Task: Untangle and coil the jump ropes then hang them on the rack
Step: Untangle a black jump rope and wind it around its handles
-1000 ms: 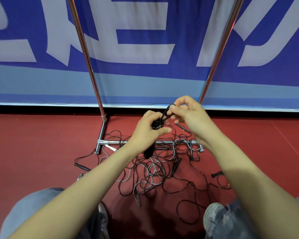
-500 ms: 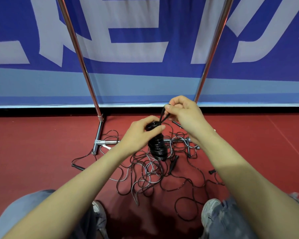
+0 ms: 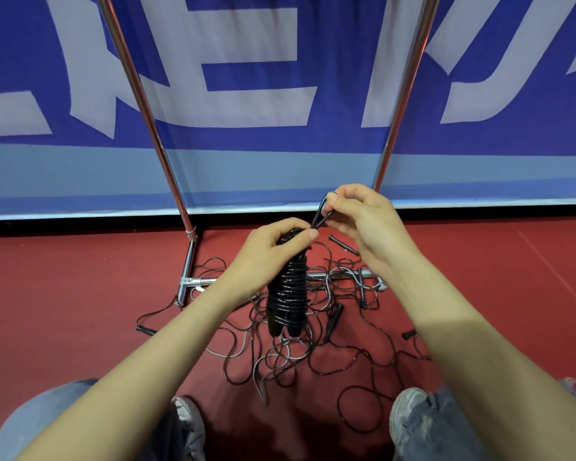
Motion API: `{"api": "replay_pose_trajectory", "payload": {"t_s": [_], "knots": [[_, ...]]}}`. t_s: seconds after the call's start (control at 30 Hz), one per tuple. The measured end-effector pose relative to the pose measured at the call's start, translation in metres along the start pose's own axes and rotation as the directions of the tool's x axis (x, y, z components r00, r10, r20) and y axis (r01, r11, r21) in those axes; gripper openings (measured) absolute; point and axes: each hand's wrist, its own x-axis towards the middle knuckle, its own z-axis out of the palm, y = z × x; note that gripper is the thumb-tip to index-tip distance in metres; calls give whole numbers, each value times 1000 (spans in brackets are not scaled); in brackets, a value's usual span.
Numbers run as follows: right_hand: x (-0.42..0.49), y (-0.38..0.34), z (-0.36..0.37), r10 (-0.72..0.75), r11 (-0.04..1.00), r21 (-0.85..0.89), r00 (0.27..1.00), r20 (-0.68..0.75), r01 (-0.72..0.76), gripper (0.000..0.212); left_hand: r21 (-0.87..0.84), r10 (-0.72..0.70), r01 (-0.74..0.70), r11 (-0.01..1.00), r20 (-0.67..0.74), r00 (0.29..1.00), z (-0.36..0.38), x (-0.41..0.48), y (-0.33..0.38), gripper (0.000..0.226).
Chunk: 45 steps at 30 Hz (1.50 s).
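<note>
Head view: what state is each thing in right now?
Coiled jump rope: wound tight, held upright.
Left hand: grips the coil's top.
Right hand: pinches the loop end.
Tangled ropes: knotted on the floor.
Rack: standing, ropes across its base bar.

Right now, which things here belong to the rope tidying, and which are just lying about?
In the job: wound rope bundle, gripped by the left hand; its loop end, pinched by the right hand; tangled ropes; metal rack.
Just there: blue banner; red floor; shoes.
</note>
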Motion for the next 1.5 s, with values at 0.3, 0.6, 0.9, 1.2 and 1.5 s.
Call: {"api": "replay_pose_trajectory", "payload": {"t_s": [0.3, 0.6, 0.9, 1.2, 1.5], "knots": [[-5, 2, 2, 187, 972, 152, 982, -32, -180, 34, 472, 47, -73, 878, 67, 997, -4, 5, -35, 19], [-28, 8, 17, -44, 995, -93, 999, 26, 46, 31, 514, 78, -116, 850, 95, 992, -3, 3, -56, 14], [11, 12, -10, 175, 981, 91, 984, -32, -172, 12, -2, -110, 110, 994, -48, 993, 7, -12, -49, 46], [23, 28, -12, 22, 969, -241, 993, -113, -49, 21, -193, -263, 253, 948, -29, 964, 1, -20, -54, 54], [11, 70, 38, 282, 699, -706, 863, 419, 114, 91, -463, -411, 249, 851, -290, 865, -37, -6, -50, 49]]}}
